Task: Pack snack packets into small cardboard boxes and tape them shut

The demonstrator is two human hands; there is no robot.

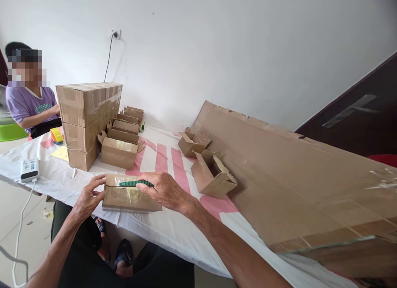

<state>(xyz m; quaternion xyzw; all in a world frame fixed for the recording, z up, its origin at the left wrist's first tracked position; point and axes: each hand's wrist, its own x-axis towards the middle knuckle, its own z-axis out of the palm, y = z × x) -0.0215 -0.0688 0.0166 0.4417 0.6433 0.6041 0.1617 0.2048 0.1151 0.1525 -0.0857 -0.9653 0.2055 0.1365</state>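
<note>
A small closed cardboard box lies flat at the table's near edge, with strips of clear tape across its top. My left hand grips the box's left end, fingers over the upper corner and thumb lower down. In my right hand is a green-handled utility knife, held almost level along the seam on the box top. Its tip points left toward my left hand. Whether the blade is in the cardboard, I cannot tell.
Taped boxes are stacked at the left, beside a row of open small boxes. Two open boxes lean near a large cardboard sheet on the right. A white power bank trails a cable. Another person sits far left.
</note>
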